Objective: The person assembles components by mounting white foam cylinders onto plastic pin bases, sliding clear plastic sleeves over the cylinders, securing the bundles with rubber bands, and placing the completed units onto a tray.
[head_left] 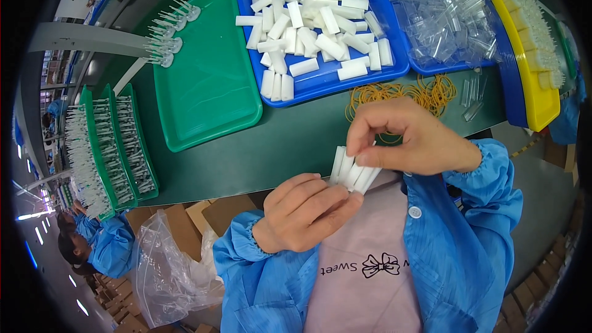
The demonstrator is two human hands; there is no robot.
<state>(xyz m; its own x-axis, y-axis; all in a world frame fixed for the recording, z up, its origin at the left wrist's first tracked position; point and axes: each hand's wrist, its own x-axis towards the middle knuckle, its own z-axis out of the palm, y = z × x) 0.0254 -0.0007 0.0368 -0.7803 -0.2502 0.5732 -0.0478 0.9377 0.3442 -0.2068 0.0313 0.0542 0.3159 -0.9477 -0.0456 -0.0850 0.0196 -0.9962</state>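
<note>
A bundle of white cylinders is gripped low by the left hand and pinched near its top by the right hand, at the worktop edge. More cylinders are heaped in a blue tray beside yellow rubber bands.

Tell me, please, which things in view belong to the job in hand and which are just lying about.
Belonging, by the look of it:
held white cylinders, between left hand and right hand
similar loose cylinders in the blue tray
probably the yellow bands nearby

Just lying about, it seems:
crumpled clear plastic bag
cardboard boxes beside it
</note>
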